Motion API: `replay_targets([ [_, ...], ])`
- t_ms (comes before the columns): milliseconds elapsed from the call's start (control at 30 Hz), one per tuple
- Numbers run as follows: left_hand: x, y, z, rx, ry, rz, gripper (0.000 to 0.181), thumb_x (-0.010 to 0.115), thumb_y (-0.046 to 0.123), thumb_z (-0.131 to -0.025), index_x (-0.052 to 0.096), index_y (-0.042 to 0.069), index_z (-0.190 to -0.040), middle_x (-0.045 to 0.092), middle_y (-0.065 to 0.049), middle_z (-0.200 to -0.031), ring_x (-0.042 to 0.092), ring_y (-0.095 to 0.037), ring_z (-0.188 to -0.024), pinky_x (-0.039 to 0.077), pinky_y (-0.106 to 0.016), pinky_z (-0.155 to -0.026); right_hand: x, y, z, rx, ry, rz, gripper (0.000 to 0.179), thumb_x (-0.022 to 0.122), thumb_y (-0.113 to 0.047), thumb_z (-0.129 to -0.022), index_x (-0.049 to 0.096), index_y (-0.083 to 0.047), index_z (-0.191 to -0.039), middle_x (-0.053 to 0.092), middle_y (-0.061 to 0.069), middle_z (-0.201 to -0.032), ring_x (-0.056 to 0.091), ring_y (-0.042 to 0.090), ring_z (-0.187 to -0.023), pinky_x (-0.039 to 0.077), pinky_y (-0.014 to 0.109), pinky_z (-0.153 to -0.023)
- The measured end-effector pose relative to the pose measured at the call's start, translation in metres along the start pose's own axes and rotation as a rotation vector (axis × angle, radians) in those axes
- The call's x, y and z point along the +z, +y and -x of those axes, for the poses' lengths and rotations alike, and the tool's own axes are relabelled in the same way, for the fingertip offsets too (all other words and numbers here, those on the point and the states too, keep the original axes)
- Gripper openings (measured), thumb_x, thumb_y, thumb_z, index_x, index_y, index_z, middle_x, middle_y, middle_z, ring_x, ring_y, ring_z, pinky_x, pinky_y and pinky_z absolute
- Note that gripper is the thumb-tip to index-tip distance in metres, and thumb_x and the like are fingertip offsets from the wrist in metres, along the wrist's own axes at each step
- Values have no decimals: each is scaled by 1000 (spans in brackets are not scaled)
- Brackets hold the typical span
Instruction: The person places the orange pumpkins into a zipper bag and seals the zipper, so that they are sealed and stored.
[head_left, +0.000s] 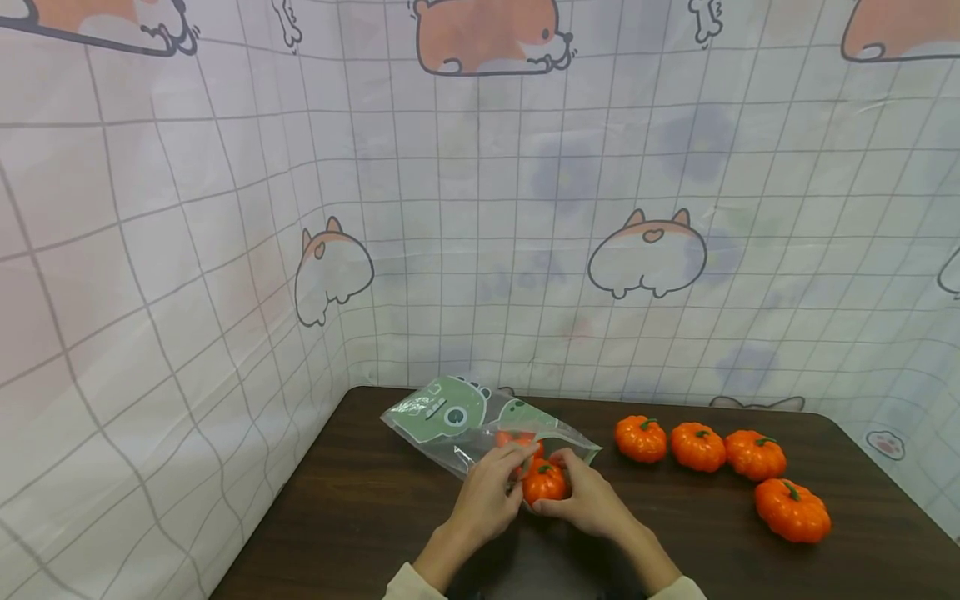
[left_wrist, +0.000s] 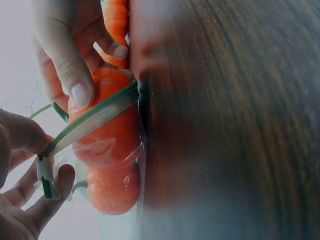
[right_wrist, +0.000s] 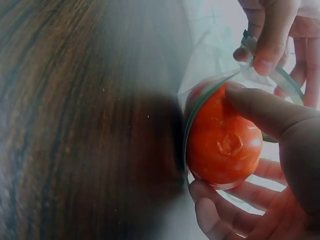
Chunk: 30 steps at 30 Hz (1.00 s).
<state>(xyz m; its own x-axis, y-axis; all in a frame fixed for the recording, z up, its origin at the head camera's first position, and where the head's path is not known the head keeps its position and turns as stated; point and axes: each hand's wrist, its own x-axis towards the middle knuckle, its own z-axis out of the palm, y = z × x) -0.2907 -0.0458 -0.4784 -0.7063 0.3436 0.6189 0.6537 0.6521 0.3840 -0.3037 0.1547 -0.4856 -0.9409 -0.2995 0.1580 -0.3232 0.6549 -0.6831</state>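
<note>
A clear zip bag [head_left: 487, 423] with a green cartoon print lies on the table. One small orange pumpkin [head_left: 517, 447] shows inside it. Another orange pumpkin [head_left: 545, 483] sits in the bag's mouth; the bag's green-edged rim [right_wrist: 192, 117] passes across it. My right hand [head_left: 596, 504] grips this pumpkin, with thumb [right_wrist: 265, 107] on one side and fingers [right_wrist: 235, 210] on the other. With my left hand [head_left: 487, 496] I pinch the bag's rim near a white zip slider [left_wrist: 45, 169]. The hands partly hide the bag's mouth in the head view.
To the right on the dark wooden table [head_left: 337, 517] several more orange pumpkins stand: a row of three [head_left: 698, 447] towards the back and one [head_left: 792, 510] nearer. A white gridded cloth [head_left: 510, 250] with cartoon dogs hangs behind and at the left.
</note>
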Motion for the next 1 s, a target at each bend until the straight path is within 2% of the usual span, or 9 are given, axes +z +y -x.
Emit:
replay_targets([
  [167, 1, 0, 1, 1, -7, 3, 61, 73, -5, -78, 68, 16, -134, 70, 3, -109, 54, -8, -83, 45, -18, -69, 1, 0, 0, -27, -10, 2, 71, 88, -39, -77, 53, -12, -133, 65, 14, -131, 65, 27, -108, 54, 50, -88],
  [300, 1, -1, 1, 14, -3, -3, 61, 72, -7, -77, 68, 15, -134, 71, 3, -111, 56, -8, -86, 48, -20, -73, 2, 1, 0, -74, -23, -2, 72, 88, -37, -78, 53, -12, -136, 63, 16, -137, 63, 35, -120, 50, 59, -97],
  [433, 1, -1, 1, 18, -5, -2, 61, 71, -7, -76, 68, 15, -134, 71, 2, -109, 56, -9, -88, 49, -21, -75, 2, 1, -1, -100, -23, -13, 71, 88, -34, -79, 53, -13, -137, 61, 16, -141, 59, 39, -127, 47, 63, -102],
  [567, 1, -1, 1, 5, -22, 3, 61, 71, -6, -77, 68, 16, -134, 71, 2, -106, 54, -8, -85, 47, -20, -73, 2, 1, -1, -81, -8, -11, 70, 88, -34, -78, 54, -14, -136, 61, 15, -141, 58, 39, -128, 46, 63, -102],
  [1000, 0, 0, 0, 5, -46, -11, 59, 72, -5, -78, 69, 18, -132, 67, 5, -97, 50, -6, -80, 44, -18, -67, 7, 2, -4, 12, 70, 31, 70, 91, -36, -74, 56, -14, -131, 62, 11, -133, 63, 32, -116, 52, 58, -92],
])
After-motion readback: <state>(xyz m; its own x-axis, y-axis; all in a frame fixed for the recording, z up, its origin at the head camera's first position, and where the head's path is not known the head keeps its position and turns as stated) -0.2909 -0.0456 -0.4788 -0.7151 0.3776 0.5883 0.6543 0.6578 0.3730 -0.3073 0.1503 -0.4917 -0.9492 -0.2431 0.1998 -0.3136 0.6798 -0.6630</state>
